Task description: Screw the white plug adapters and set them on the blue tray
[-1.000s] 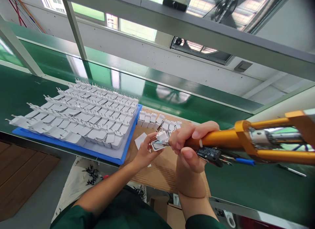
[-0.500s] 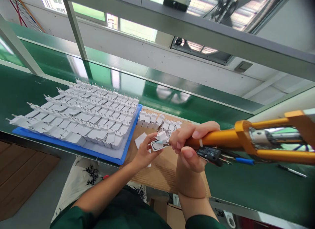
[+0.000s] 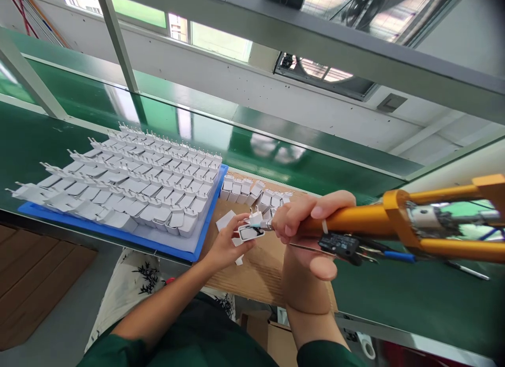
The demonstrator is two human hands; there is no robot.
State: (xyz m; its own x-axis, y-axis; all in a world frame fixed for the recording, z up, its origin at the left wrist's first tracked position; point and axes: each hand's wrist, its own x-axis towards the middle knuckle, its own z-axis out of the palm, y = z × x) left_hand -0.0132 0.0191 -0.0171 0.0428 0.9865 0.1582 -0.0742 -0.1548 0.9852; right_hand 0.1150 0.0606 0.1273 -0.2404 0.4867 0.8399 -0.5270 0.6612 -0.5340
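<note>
My left hand (image 3: 224, 247) pinches a small white charger shell (image 3: 251, 229), its open side facing me. My right hand (image 3: 305, 235) is wrapped round the orange barrel of a long dispensing gun (image 3: 398, 223), and the thumb has lifted off the black switch (image 3: 337, 244) under it. The gun's metal tip touches the shell's right edge. Both hands hover above a brown wooden board (image 3: 260, 267).
A blue tray (image 3: 197, 241) with a white sheet carries several rows of white charger shells (image 3: 130, 183) at the left. More shells (image 3: 252, 191) stand at the board's far edge. The green conveyor belt (image 3: 394, 298) runs left to right, with a grey frame rail overhead.
My right thumb has come off the black switch and dropped lower. The shell in my left hand has tilted slightly. The view has shifted a little.
</note>
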